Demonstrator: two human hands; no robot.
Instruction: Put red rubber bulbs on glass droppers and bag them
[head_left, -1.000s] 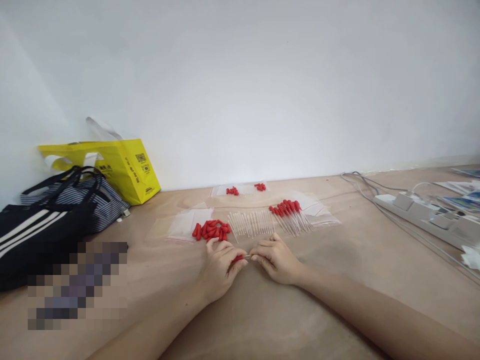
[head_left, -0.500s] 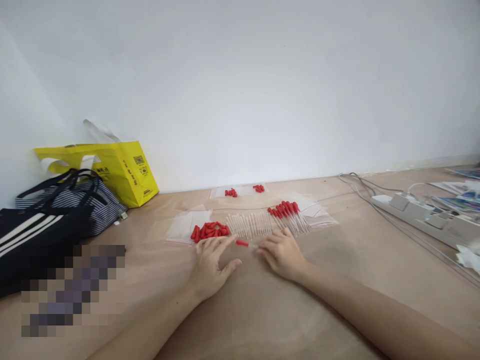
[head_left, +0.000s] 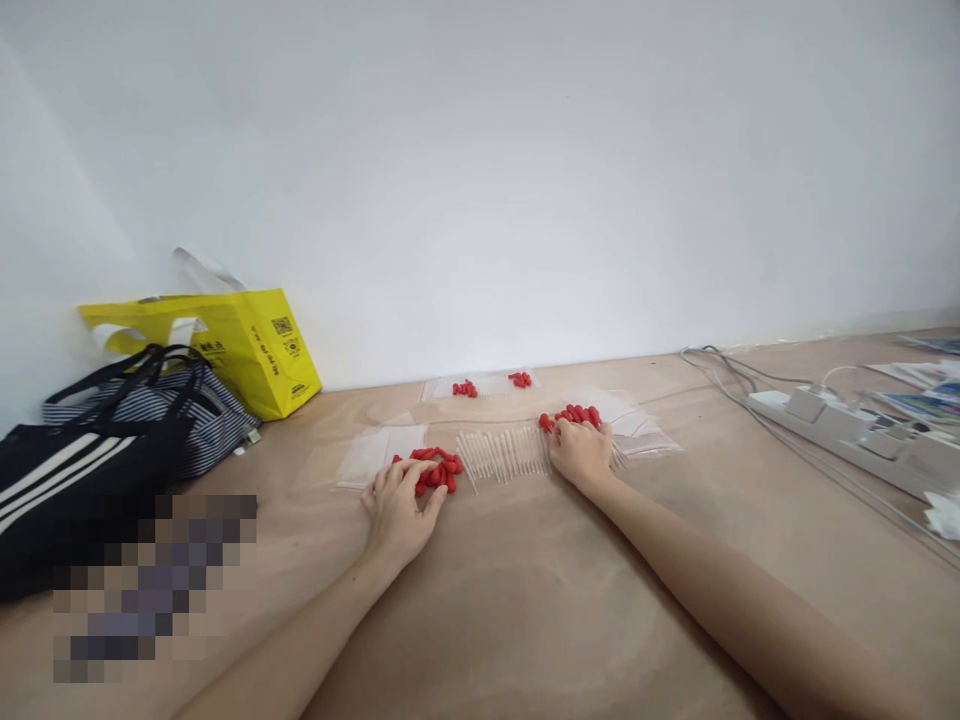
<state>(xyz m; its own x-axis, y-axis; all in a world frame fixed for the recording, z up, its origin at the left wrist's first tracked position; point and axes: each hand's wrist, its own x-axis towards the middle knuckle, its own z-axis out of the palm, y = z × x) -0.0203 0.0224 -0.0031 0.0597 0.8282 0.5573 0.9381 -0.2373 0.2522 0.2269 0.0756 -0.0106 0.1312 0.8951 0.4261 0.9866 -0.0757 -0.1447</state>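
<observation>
On the counter [head_left: 480, 610], the left hand [head_left: 397, 512] lies half-open against smooth, bulbous red caps [head_left: 452, 465]. The right hand [head_left: 581, 455] curls over capped sticks [head_left: 576, 413] – whether it grips one, I cannot tell. A dragging knuckle could skew that fan or roll the bare sticks [head_left: 496, 455] (thin, pale, closely ranked).

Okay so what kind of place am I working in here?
Probably a plain room with a worktable against a wall: a wooden tabletop, a power strip with cables, and a yellow bag set down at the side.
</observation>
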